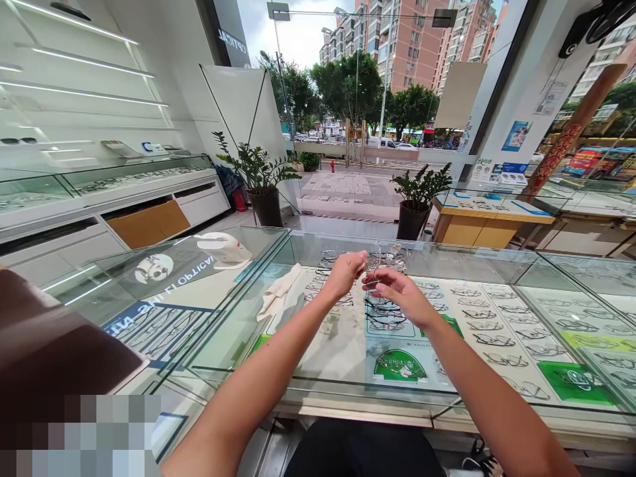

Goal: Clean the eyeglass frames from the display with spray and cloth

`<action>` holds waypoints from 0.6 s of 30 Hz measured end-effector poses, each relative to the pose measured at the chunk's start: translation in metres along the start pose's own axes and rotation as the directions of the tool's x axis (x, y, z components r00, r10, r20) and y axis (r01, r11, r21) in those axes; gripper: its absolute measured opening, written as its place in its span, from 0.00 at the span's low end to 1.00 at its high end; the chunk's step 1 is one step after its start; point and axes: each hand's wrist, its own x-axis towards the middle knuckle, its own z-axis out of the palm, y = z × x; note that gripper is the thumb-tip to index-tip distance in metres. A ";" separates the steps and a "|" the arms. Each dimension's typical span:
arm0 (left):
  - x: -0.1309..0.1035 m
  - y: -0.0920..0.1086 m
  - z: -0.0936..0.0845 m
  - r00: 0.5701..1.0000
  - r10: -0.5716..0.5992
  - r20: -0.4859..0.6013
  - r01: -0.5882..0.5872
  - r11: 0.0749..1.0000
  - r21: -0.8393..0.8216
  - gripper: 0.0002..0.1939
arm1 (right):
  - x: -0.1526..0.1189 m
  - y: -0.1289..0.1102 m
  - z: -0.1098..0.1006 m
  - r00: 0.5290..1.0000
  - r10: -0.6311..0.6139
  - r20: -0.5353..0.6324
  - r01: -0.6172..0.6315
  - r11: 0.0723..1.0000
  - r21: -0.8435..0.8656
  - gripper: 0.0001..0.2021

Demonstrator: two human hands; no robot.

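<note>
Above the glass display case [318, 391], my left hand [348, 273] is closed in a pinch on a pair of thin-rimmed eyeglasses [378, 255]. My right hand [402, 297] comes in from the right, its fingers and thumb curled about the lower side of the same eyeglasses. The thin frame is hard to make out against the glass and the pairs behind it. Below my hands, dark-rimmed eyeglasses [385, 308] lie in a column inside the case. Another column of eyeglasses [322, 281] lies to the left of them, partly covered by my left hand.
A cream cloth [278, 291] lies left of my hands. More eyeglasses [494, 340] fill the right of the case, near a green card [576, 382]. A white moulded object [223, 250] stands at the left. Beyond the counter are two potted plants [265, 205] and a glass front.
</note>
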 end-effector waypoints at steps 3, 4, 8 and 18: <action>0.000 0.001 0.000 1.000 0.006 -0.006 -0.006 1.000 -0.005 0.26 | 0.000 0.000 0.001 1.000 -0.009 0.013 0.009 1.000 -0.002 0.18; 0.000 0.001 -0.001 0.999 0.031 -0.014 -0.031 1.000 0.001 0.25 | -0.001 -0.001 0.000 1.000 -0.011 0.014 0.011 1.000 -0.004 0.18; -0.002 -0.002 -0.005 0.993 0.102 0.054 -0.104 0.994 0.040 0.28 | 0.001 -0.002 -0.007 0.997 -0.067 -0.047 0.066 0.998 -0.014 0.19; -0.010 -0.004 0.006 0.979 0.056 0.195 -0.089 0.982 0.166 0.28 | 0.004 0.003 -0.012 0.974 -0.160 -0.161 0.154 0.987 -0.048 0.21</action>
